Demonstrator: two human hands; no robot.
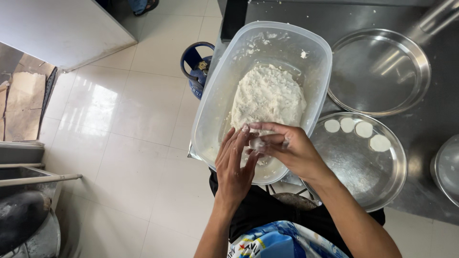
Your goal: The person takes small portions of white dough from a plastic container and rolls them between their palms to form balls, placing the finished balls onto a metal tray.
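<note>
Here, a small lump of dough (256, 143) sits between the two hands, pressed against the left hand (235, 165) by the fingers (272, 139) of the right hand (291, 150). The lump is white, moist and roughly round. The left fingers are spread flat and nearly straight; the right fingers curl closed over the lump. Just behind, a clear plastic tub (215, 95) holds a mound of white dough (267, 95). To the right, on the steel desk (430, 124), a round metal tray (344, 162) carries four flat white discs (364, 129).
</note>
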